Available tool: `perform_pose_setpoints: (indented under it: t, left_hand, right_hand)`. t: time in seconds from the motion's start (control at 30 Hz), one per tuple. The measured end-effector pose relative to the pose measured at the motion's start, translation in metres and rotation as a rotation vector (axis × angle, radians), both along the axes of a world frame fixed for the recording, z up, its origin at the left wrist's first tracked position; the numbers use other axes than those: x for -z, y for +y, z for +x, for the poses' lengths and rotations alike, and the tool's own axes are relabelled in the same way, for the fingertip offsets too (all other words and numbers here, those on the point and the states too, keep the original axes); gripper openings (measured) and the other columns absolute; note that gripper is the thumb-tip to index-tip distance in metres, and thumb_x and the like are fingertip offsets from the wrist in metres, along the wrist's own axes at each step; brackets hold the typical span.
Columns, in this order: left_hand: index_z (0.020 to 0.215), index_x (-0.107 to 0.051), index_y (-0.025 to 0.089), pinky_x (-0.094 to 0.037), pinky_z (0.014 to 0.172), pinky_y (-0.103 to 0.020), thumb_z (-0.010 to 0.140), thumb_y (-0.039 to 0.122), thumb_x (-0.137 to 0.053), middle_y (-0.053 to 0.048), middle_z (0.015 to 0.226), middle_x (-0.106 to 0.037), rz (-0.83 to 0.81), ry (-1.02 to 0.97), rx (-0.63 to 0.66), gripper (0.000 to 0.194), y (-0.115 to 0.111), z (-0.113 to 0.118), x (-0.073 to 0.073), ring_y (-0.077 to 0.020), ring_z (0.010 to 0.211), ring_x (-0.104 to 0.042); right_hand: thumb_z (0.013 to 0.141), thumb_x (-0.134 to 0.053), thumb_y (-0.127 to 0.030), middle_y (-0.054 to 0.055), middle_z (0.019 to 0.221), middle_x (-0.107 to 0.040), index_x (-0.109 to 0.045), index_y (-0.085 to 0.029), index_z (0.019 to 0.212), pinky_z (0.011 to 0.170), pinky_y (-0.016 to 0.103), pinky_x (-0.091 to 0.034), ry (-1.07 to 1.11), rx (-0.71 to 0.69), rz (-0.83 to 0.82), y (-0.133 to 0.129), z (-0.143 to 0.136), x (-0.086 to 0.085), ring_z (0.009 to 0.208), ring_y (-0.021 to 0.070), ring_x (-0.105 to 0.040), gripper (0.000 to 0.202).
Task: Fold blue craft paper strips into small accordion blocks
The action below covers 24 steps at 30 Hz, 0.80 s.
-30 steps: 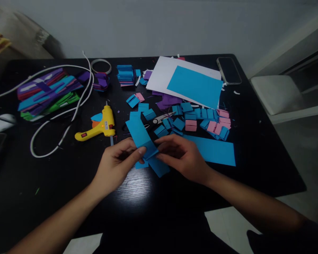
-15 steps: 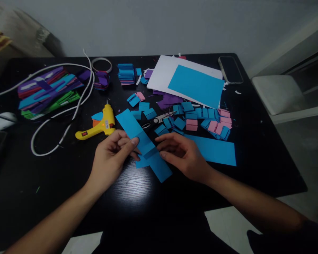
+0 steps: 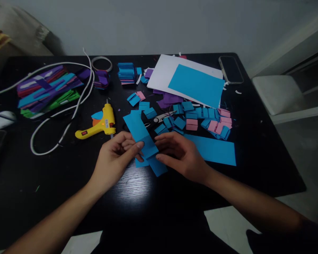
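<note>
A folded blue paper strip [image 3: 137,127] is held at a slant above the black table. My left hand [image 3: 116,153] pinches its left edge, thumb on top and fingers curled beneath. At the strip's right edge, by the crease, my right hand [image 3: 185,155] has its thumb and fingertips on the paper; the exact contact is partly hidden. Beneath the strip, part of another blue paper piece [image 3: 141,163] shows. A long blue paper strip [image 3: 218,153] lies behind my right hand. Scissors [image 3: 159,119] rest beyond the hands, partly covered.
Left of my hands lies a yellow glue gun [image 3: 108,118], its light on, near a looping white cable [image 3: 46,152]. Folded blue and pink pieces [image 3: 192,124] lie scattered beyond. White sheets [image 3: 161,72], a phone [image 3: 231,70], a tape roll [image 3: 102,64] and bundled coloured strips [image 3: 49,86] sit farther back.
The folded blue strip has shifted slightly right, its lower end drawn up a little. My left hand moved right with it, while my right hand stays almost in place.
</note>
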<state>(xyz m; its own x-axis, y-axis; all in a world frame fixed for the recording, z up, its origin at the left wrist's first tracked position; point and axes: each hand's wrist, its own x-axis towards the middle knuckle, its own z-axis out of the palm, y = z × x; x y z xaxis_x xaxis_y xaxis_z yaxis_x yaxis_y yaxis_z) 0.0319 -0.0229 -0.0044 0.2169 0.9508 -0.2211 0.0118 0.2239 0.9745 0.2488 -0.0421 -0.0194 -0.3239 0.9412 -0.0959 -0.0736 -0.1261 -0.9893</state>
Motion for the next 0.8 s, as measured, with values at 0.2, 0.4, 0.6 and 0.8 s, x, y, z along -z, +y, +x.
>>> perform_pose_setpoints:
  t: [0.2,0.4,0.6,0.8]
  left_hand:
    - [0.101,-0.058,0.018,-0.060,0.058,-0.020,0.086,0.018,-0.079,0.004,0.070,-0.075,0.005,-0.080,-0.031,0.025,-0.0010,0.0032,0.0029,-0.0108,0.057,-0.071]
    - [0.103,-0.051,0.020,-0.060,0.059,-0.019,0.086,0.015,-0.077,0.006,0.066,-0.072,0.021,-0.088,-0.090,0.032,0.0003,0.0018,0.0068,-0.0102,0.055,-0.070]
    - [0.099,-0.048,0.023,-0.059,0.059,-0.019,0.083,0.012,-0.079,0.009,0.065,-0.069,0.103,-0.083,-0.080,0.036,-0.0029,0.0042,0.0069,-0.0096,0.056,-0.070]
    - [0.108,-0.061,0.020,-0.060,0.062,-0.018,0.086,0.013,-0.077,0.006,0.068,-0.069,0.164,-0.021,-0.029,0.028,-0.0077,0.0062,0.0084,-0.0094,0.062,-0.069]
  right_hand:
    - [0.086,-0.081,-0.013,0.003,0.108,-0.077,-0.069,-0.023,0.113,0.095,0.036,-0.064,0.037,-0.013,0.041,-0.0008,-0.0003,0.0018,0.102,0.0188,-0.077,0.031]
    - [0.088,-0.076,-0.012,0.005,0.108,-0.075,-0.065,-0.022,0.122,0.090,0.032,-0.064,-0.012,-0.024,-0.016,-0.0003,0.0017,0.0003,0.101,0.0178,-0.076,0.037]
    - [0.090,-0.077,-0.016,0.003,0.107,-0.074,-0.067,-0.023,0.120,0.090,0.031,-0.063,0.036,-0.021,0.048,-0.0015,-0.0001,0.0015,0.101,0.0166,-0.075,0.032]
    - [0.086,-0.081,-0.014,0.003,0.104,-0.073,-0.073,-0.021,0.106,0.085,0.029,-0.064,-0.044,-0.009,0.158,-0.0010,-0.0003,0.0012,0.094,0.0156,-0.074,0.023]
